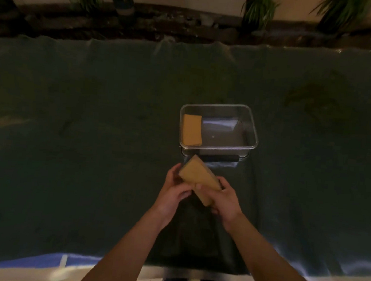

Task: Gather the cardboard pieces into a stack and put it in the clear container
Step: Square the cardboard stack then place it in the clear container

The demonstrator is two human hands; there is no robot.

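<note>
Both hands clamp one cardboard stack [199, 180], held tilted above the green cloth [94, 112]: the left hand [175, 189] grips its left end, fingers curled under, and the right hand [223, 200] pinches its lower right edge, thumb on top. Forearms reach forward, converging. Just beyond stands the clear container [253, 134]; another cardboard stack [192, 130] lies against its left wall, with bare floor to the right.
</note>
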